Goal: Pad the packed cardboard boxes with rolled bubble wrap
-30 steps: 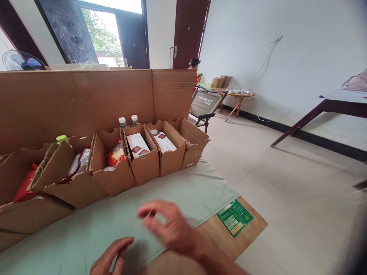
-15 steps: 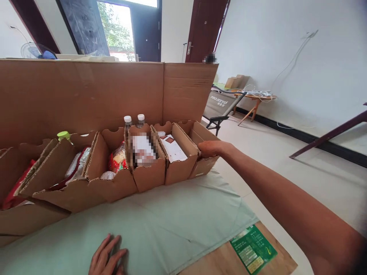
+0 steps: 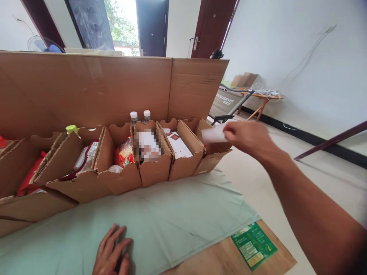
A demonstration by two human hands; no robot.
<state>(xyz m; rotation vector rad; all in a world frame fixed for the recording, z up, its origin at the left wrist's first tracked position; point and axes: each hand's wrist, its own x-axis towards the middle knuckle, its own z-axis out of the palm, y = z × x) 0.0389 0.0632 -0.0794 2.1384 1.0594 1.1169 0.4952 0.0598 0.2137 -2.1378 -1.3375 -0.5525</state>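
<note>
My right hand pinches a white, motion-smeared item by its right end. It hangs over the rightmost cardboard bin; its kind is too blurred to make out. My left hand lies on the pale green cloth with fingers spread, holding nothing. In the bin just left of the rightmost one stands a white box with a brown square on it. Farther left, a bin holds a red and clear food packet.
Two white-capped bottles stand behind the bins. A green-capped bottle and a red package sit farther left. A tall cardboard panel rises behind. A green printed sheet lies at the wooden table edge; a folding chair is beyond.
My right hand has risen out of the rightmost bin, and a white item now shows in its fingers. My left hand stays on the cloth. The view has shifted slightly.
</note>
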